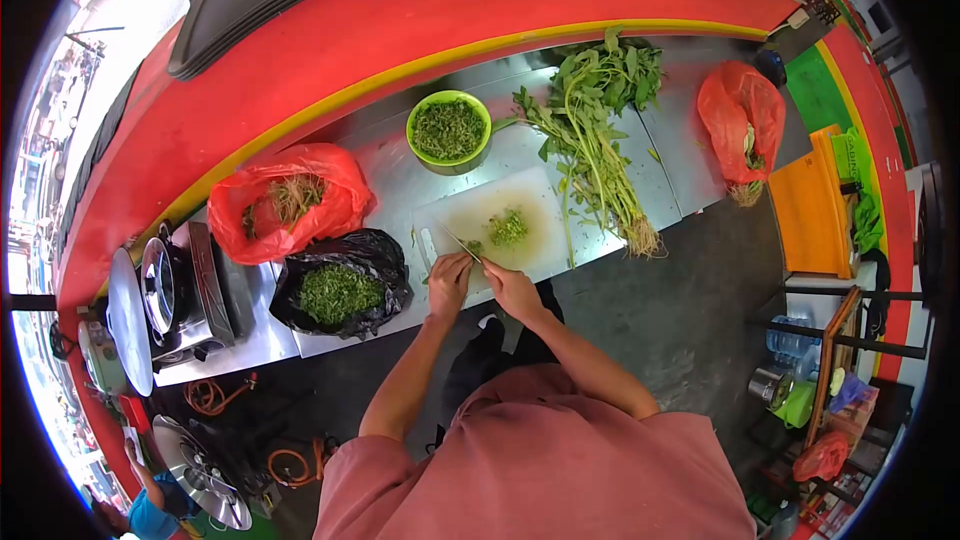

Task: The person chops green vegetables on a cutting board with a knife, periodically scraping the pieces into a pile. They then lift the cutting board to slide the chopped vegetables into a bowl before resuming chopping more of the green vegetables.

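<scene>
A white cutting board [535,185] lies near the front edge of the metal counter. My right hand [513,290] is closed around the handle end of a knife [455,237], whose thin blade points up and left across the board. Close beside the blade, my left hand [449,282] has its fingers bent together over greens, mostly hidden under them. A small clump of cut greens [474,246] sits by the left fingertips. Further right on the board is a loose pile of chopped greens [508,227].
Behind the board stands a green bowl [413,135] of chopped greens. Whole leafy stalks with roots [595,145] lie right. To the left are a black bag [395,265] of chopped greens and a red bag [340,165] of roots. Another red bag [740,100] lies far right, a stove [195,270] far left.
</scene>
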`<state>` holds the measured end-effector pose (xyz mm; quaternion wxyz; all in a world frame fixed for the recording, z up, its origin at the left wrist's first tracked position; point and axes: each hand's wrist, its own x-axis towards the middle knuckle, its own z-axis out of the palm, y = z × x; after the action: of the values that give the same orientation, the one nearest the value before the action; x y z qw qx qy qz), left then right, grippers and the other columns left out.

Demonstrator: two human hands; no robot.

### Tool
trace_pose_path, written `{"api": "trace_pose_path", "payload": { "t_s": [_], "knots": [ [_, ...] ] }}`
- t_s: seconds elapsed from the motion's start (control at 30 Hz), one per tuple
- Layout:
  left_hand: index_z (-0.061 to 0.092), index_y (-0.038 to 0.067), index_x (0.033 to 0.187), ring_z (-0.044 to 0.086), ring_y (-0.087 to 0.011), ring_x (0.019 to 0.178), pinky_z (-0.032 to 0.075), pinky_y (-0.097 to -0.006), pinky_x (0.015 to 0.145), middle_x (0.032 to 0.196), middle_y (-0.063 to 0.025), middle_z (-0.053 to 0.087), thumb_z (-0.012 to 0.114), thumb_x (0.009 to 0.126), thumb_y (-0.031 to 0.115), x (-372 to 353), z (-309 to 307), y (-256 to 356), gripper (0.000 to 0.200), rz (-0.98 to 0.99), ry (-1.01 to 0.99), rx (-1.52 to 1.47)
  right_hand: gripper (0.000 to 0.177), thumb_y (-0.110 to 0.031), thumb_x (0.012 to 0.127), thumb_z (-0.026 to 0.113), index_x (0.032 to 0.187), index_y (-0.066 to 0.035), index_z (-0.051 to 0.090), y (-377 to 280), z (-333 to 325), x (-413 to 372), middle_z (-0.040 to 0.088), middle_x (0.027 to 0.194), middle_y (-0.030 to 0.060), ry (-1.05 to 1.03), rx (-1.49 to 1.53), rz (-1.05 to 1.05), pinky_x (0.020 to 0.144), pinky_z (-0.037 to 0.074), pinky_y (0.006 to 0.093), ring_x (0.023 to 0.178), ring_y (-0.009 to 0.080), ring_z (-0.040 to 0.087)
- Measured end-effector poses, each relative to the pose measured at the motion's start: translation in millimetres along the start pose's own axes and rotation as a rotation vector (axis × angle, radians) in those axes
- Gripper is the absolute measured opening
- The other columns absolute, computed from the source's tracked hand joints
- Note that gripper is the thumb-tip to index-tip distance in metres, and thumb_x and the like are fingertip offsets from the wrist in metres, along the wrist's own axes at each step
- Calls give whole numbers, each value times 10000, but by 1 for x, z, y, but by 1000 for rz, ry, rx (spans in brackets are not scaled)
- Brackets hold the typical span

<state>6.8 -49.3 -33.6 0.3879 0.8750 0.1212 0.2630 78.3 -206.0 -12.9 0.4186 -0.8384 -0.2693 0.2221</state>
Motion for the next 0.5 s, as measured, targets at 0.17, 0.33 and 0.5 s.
{"api": "trace_pose_path", "payload": {
  "t_s": [0.17,0.33,0.5],
  "knots": [
    [748,1,1006,638,-330,1062,535,-421,901,1088,-124,704,749,795,-23,0,-5,3,212,75,-28,52,348,-303,1025,528,1311,-145,646,-10,-10,17,688,1017,263,-67,7,33,800,538,514,937,469,657],
    [748,8,1024,618,-337,1083,530,-428,913,1115,-110,689,748,795,-22,-4,-4,2,232,55,8,100,385,-296,1038,529,1318,-53,631,-15,-23,5,697,1113,243,-156,90,128,882,521,402,1018,392,682],
    [743,19,1028,624,-333,1052,531,-427,898,1076,-112,682,720,811,-17,-7,-1,0,221,48,36,48,369,-290,1037,530,1329,-87,630,-3,-8,1,703,1031,242,-86,35,96,827,538,402,945,391,696]
  ]
}}
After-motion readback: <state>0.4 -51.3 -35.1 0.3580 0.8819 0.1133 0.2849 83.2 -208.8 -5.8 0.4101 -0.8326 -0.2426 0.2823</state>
